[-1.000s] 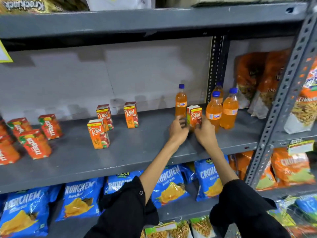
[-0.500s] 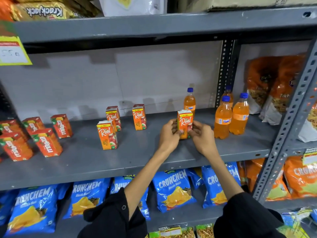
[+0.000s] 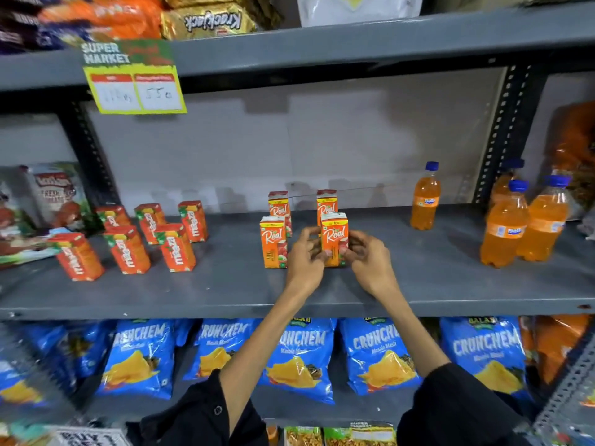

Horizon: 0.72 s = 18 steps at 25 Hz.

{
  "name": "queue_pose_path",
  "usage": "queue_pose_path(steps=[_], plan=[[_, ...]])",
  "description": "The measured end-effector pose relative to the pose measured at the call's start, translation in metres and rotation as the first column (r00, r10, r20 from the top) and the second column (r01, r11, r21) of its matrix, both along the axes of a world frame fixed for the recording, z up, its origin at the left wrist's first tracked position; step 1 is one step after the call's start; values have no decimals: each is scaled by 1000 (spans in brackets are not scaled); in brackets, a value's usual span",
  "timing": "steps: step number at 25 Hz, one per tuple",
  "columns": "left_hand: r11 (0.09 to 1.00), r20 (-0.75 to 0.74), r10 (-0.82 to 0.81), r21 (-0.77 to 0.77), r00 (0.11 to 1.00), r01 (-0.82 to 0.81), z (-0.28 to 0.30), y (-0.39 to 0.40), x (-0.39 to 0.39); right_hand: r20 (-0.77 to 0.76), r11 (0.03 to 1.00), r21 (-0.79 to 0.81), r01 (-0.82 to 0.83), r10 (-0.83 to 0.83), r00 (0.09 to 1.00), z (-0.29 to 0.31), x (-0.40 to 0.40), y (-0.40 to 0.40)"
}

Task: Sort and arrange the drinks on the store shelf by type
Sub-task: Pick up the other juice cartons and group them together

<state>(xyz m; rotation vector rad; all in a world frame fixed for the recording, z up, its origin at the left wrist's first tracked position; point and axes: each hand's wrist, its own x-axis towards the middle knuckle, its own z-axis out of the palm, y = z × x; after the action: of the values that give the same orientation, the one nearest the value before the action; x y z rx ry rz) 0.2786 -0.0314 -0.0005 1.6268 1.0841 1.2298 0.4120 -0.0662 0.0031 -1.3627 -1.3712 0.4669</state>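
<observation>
In the head view, both hands meet at the middle of the grey shelf [image 3: 225, 284] around one Real carton [image 3: 335, 235]. The left hand [image 3: 306, 259] presses its fingers on the left side of this carton and the right hand [image 3: 367, 255] presses on the right side, so each grip is closed on it; the carton stands upright, and I cannot tell if its bottom touches the shelf. Just left of the left hand stands a second Real carton [image 3: 273, 241], upright and near the held one but apart from it. Behind the hands, toward the back wall, two more Real cartons [image 3: 279, 209] stand upright side by side with a gap between them; the right one is partly hidden by the held carton. Well to the left of the hands is a group of six Maaza cartons [image 3: 175, 247] in two rows. To the right of the right hand, a single Fanta bottle [image 3: 425, 196] stands alone near the back, and further right three Fanta bottles [image 3: 505, 225] stand close together beside the upright post. Below the hands, under the shelf edge, blue Crunchem bags [image 3: 299, 358] lie in a row. Above the hands, a price tag [image 3: 135, 80] hangs from the upper shelf. Both forearms are bare, with black sleeves [image 3: 199, 416] at the bottom.
</observation>
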Motion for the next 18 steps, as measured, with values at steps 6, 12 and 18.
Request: queue_pose_path(steps=[6,12,18], plan=[[999,-42,-22,-35,999,21,-8,1,1,8,998,-53,35,-34,999,-7,0,-4],[999,-6,-31,22,999,31,-10,-24,-16,-61,975,112,190,-184,981,-16,-10,-19],[965,152,125,211,980,-156,-10,-62,-84,-49,894,425,137,-129,990,-22,-77,-42]])
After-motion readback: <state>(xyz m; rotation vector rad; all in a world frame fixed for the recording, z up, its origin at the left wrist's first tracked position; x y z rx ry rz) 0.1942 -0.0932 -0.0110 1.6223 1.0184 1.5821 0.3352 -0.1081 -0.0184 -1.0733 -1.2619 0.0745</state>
